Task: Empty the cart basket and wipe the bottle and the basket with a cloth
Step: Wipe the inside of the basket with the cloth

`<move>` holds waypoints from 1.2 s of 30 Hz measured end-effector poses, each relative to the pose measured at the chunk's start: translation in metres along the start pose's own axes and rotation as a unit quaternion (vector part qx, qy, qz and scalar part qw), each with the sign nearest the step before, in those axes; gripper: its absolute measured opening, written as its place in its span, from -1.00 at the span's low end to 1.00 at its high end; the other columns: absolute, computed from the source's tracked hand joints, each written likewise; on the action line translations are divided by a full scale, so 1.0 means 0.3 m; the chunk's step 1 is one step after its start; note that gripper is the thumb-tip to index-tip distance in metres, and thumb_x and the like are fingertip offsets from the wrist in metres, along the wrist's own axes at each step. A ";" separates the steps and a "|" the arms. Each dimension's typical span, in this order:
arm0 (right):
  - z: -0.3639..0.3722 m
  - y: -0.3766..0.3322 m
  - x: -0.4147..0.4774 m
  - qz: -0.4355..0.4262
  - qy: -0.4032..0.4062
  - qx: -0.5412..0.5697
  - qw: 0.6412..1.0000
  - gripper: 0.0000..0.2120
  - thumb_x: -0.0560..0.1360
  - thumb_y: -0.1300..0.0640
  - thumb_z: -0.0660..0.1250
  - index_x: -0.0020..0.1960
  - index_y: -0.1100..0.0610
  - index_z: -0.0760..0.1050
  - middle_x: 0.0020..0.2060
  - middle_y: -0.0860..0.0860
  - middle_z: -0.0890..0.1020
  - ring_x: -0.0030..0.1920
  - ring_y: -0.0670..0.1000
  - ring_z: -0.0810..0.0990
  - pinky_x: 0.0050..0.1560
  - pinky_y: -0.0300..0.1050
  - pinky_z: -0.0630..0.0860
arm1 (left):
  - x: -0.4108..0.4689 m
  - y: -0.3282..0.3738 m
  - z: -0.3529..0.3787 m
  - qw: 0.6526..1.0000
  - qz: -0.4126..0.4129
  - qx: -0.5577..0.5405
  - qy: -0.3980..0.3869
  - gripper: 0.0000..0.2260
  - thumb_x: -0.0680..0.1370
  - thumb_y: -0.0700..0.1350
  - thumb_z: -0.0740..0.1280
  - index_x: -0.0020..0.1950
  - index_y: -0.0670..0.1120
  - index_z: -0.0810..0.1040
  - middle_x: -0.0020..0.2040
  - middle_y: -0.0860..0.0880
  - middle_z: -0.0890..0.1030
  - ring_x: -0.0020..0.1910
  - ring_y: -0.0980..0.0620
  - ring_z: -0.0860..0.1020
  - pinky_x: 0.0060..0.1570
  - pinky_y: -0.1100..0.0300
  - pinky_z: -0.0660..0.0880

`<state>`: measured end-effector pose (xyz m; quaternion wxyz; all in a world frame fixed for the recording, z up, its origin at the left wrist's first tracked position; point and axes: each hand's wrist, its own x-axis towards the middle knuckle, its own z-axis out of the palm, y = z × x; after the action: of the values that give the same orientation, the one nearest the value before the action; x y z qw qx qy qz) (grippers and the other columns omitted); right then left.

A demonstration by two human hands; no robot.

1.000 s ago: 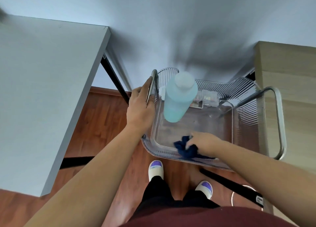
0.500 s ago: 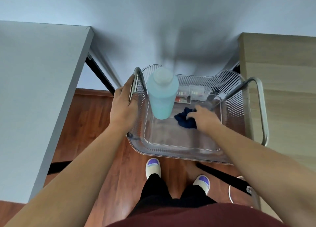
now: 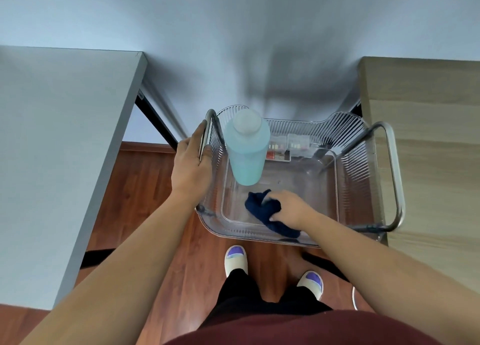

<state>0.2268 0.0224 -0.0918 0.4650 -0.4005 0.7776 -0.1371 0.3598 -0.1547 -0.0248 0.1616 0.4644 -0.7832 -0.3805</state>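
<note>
Head view: the right hand [image 3: 288, 207] presses the cloth [image 3: 262, 209] flat-fingered onto the basket [image 3: 345, 163] floor. The upright bottle [image 3: 246, 150] stands just beyond it, toward the basket's far-left corner. The left hand [image 3: 191, 168] grips the basket's left rail, nearer the bottle.

The bottle [image 3: 246, 147] stands in the basket [image 3: 348, 163], just beyond the right hand [image 3: 288, 206] and right of the left hand [image 3: 191, 164]. The cloth [image 3: 262, 209] lies under the right hand. A desk [image 3: 59, 150] lies left of the left hand.

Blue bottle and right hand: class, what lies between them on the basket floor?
In the head view, only the dark cloth under the right hand; otherwise bare clear basket floor up to the blue bottle.
</note>
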 end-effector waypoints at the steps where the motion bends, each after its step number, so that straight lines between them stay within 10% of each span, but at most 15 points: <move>1: -0.017 -0.012 0.001 0.003 0.012 0.051 0.999 -0.67 0.39 0.31 0.39 0.14 0.14 0.52 0.11 0.07 0.58 0.07 0.06 0.52 0.03 -0.18 0.39 | 0.001 0.000 0.000 1.000 0.003 0.007 0.004 -0.59 0.63 0.02 0.12 0.45 0.31 0.20 0.34 -0.01 0.38 0.11 0.17 0.32 0.07 0.17 0.26; 9: -0.123 -0.033 -0.109 0.016 0.105 0.231 0.967 -0.69 0.35 0.34 0.42 -0.08 -0.04 0.51 -0.08 -0.15 0.57 -0.07 -0.07 0.56 -0.10 -0.23 0.47 | -0.013 0.030 -0.012 0.999 0.025 0.036 0.027 -0.57 0.59 -0.09 0.21 0.46 0.12 0.31 0.32 -0.06 0.39 0.27 -0.07 0.42 0.16 0.03 0.38; 17: -0.239 -0.064 -0.299 -0.007 0.146 0.337 0.930 -0.64 0.35 0.49 0.19 -0.08 0.07 0.49 -0.11 0.04 0.55 -0.09 0.04 0.49 -0.13 -0.10 0.41 | -0.166 0.107 -0.079 0.951 0.291 0.029 0.105 -0.66 0.44 -0.13 0.27 0.20 -0.13 0.57 0.02 -0.11 0.54 0.04 -0.02 0.47 0.08 0.03 0.48; 26: -0.351 -0.043 -0.534 -0.083 0.145 0.396 0.903 -0.55 0.37 0.55 0.04 -0.20 0.09 0.53 -0.29 0.07 0.58 -0.22 0.05 0.52 -0.22 -0.12 0.44 | -0.299 0.443 0.008 0.916 0.352 0.074 -0.177 -0.51 0.42 0.02 0.44 0.33 0.08 0.45 0.33 0.05 0.39 0.29 0.08 0.36 0.29 0.17 0.29; 30: -0.376 0.035 -0.673 -0.096 0.137 0.415 0.894 -0.56 0.39 0.53 0.04 -0.17 0.10 0.55 -0.26 0.11 0.57 -0.21 0.05 0.50 -0.21 -0.14 0.43 | -0.395 0.576 0.071 0.927 0.324 -0.021 -0.185 -0.93 0.46 -0.15 0.43 -0.09 -0.01 0.62 -0.05 0.09 0.63 -0.05 0.18 0.54 0.01 0.29 0.42; 36: -0.366 0.200 -0.867 -0.083 0.264 0.338 0.899 -0.70 0.52 0.31 0.21 0.05 -0.01 0.58 0.04 -0.07 0.64 0.06 -0.03 0.54 0.06 -0.17 0.45 | -0.536 0.759 0.149 0.934 0.310 0.016 -0.176 -0.83 0.42 -0.08 0.39 -0.34 0.10 0.49 -0.39 0.16 0.54 -0.36 0.23 0.47 -0.35 0.45 0.34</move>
<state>0.1697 0.2387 0.0909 0.3373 -0.2313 0.7423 -0.5307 0.2779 0.0655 0.1318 0.1234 0.1266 -0.9102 -0.3745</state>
